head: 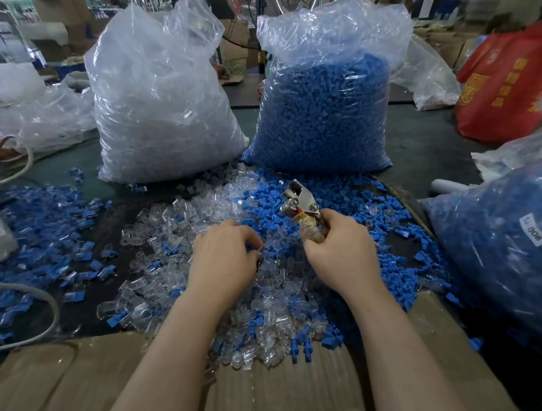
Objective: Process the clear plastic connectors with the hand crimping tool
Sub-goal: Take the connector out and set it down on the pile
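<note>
Your right hand (337, 249) is gripping the handles of the hand crimping tool (300, 204), fingers curled tight round them, with the metal head pointing up and away from you over the pile. Your left hand (225, 257) is lying knuckles-up on the heap with its fingertips tucked down into the clear plastic connectors (171, 228); it seems to be picking at one, but whether it is actually pinching anything cannot be told, since the fingers are hiding it.

The connectors are lying loose across the dark table (422, 142) straight ahead of you, mixed with blue plastic pieces (341, 199), just in front of a clear bag of clear parts (160, 117) and a bag of blue parts (325, 119).

Expect each connector to be very light, hard and slick, likely to skate off its neighbours, so you are probably best pinching one by its flat sides between thumb and forefinger. Being thin-walled, it may crack if squeezed off-centre in the tool.

The tool's jaw opening is facing away, so you cannot tell whether a piece is already seated there. The handles are buried in your palm.
</note>
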`<state>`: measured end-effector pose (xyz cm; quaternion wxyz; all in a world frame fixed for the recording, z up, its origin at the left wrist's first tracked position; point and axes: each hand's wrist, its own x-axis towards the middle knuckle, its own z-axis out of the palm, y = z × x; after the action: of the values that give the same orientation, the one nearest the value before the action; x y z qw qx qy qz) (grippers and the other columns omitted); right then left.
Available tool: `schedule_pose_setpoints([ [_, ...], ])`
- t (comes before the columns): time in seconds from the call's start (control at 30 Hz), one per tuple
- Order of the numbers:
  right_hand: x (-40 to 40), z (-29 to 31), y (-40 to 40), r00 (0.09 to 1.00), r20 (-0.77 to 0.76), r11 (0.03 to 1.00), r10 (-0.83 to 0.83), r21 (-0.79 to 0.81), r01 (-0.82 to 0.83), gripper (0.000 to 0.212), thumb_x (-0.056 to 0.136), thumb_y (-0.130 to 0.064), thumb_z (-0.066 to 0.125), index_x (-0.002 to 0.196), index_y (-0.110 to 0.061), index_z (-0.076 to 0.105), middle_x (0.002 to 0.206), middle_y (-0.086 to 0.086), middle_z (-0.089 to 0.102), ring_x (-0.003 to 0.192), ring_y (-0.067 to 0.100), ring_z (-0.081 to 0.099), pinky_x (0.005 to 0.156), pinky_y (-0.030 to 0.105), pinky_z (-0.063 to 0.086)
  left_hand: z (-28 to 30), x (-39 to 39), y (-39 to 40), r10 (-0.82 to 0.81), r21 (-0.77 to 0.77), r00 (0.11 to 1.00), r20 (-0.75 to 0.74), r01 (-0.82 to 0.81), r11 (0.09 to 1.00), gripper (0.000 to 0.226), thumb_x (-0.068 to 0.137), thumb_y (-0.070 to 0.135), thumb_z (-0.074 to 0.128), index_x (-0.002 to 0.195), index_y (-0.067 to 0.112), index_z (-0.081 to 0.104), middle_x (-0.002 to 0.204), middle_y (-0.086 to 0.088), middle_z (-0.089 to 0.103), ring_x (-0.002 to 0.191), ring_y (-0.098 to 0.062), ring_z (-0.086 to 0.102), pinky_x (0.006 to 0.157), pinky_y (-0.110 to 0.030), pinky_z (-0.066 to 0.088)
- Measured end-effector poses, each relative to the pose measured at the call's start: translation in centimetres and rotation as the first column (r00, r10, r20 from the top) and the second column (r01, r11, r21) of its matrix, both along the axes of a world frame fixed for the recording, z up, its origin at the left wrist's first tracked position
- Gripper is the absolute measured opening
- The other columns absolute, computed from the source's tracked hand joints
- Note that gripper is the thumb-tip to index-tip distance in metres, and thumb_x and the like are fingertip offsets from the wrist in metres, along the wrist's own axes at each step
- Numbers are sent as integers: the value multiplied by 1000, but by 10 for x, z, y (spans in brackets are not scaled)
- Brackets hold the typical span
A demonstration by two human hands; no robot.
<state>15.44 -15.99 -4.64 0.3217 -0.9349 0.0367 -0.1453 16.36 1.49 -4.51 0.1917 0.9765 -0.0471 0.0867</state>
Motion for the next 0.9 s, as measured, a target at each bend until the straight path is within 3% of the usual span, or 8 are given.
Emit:
schedule_pose_setpoints([
  [0.33, 0, 0, 5, 999, 22, 1000, 24, 14, -24, 24, 85, -34, 63, 68, -29, 46, 60, -11, 56, 56, 8, 52, 45, 27, 35, 0, 1, -2, -60, 15, 998, -31, 60, 998, 10, 88, 44, 68, 97, 39, 69, 98, 13, 50, 96, -9, 45, 99, -40, 33],
  [0.43, 0, 0, 4, 999, 20, 999, 27, 18, -27, 24, 85, -34, 64, 68, -30, 46, 60, -11, 56, 56, 8, 52, 45, 28, 35, 2, 0, -1, -64, 10, 997, -50, 65, 998, 8, 89, 43, 67, 96, 39, 68, 101, 13, 50, 104, -12, 49, 101, -41, 32],
  [0.57, 0, -1, 4, 999, 13, 999, 34, 16, -34, 22, 84, -34, 63, 70, -30, 47, 61, -11, 57, 57, 7, 52, 45, 27, 36, 3, 0, 0, -94, 105, 987, -129, 108, 989, 21, 91, 40, 65, 111, 42, 66, 106, 12, 41, 115, -15, 44, 107, -44, 30],
  [0.67, -1, -1, 4, 999, 6, 999, 45, 5, -45, 14, 83, -34, 62, 75, -32, 51, 63, -12, 58, 59, 6, 52, 46, 26, 35, 4, -1, -1, -89, 77, 987, -132, 99, 992, 16, 88, 41, 68, 104, 43, 65, 102, 14, 43, 112, -13, 45, 107, -43, 29],
  [0.77, -1, -1, 4, 999, 18, 998, 51, 33, -52, 14, 83, -33, 63, 74, -31, 52, 62, -12, 58, 59, 6, 53, 47, 26, 36, 6, -3, -1, -90, -96, 993, -75, 82, 992, 14, 84, 43, 72, 84, 41, 58, 90, 22, 47, 94, -5, 49, 96, -34, 37],
  [0.83, -1, 0, 3, 998, 28, 995, 60, 74, -62, 17, 83, -33, 64, 72, -31, 52, 62, -12, 59, 59, 7, 54, 48, 27, 36, 10, -3, -1, -76, -331, 996, -48, 56, 942, 16, 82, 35, 77, 79, 38, 62, 81, 20, 59, 77, 1, 57, 74, -16, 47],
  [0.9, -1, 2, 4, 996, 42, 988, 81, 130, -85, 17, 85, -34, 65, 72, -29, 54, 63, -9, 60, 60, 10, 55, 49, 31, 40, 15, -4, -1, -83, -520, 995, -56, 42, 853, 16, 80, 26, 80, 81, 36, 68, 75, 16, 69, 71, 6, 63, 57, -6, 44],
])
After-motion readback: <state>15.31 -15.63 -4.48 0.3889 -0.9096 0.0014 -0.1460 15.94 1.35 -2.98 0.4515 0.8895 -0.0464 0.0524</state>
